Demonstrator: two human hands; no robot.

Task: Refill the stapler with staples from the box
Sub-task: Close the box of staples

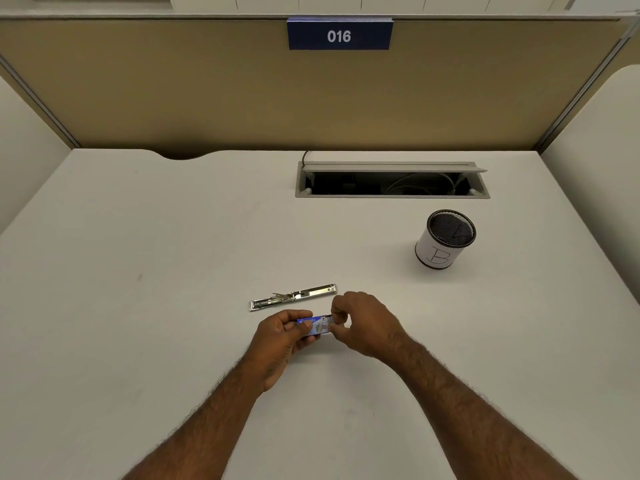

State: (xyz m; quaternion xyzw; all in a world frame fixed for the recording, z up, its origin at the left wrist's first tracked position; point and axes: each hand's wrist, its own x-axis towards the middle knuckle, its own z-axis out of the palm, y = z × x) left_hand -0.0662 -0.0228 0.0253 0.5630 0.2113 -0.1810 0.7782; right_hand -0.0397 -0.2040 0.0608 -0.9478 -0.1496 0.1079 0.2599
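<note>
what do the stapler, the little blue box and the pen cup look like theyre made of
Stapler: bare metal, bright and shiny, with glints along its length.
Blue box: probably printed card, thin and matte, though too small to be sure.
Pen cup: black wire mesh inside, with a white paper-like wrap outside.

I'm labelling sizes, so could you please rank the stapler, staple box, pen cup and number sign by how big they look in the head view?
1. Number sign
2. Pen cup
3. Stapler, long but thin
4. Staple box, partly hidden by fingers

The sign is farthest, so its true size may be greater still.
</note>
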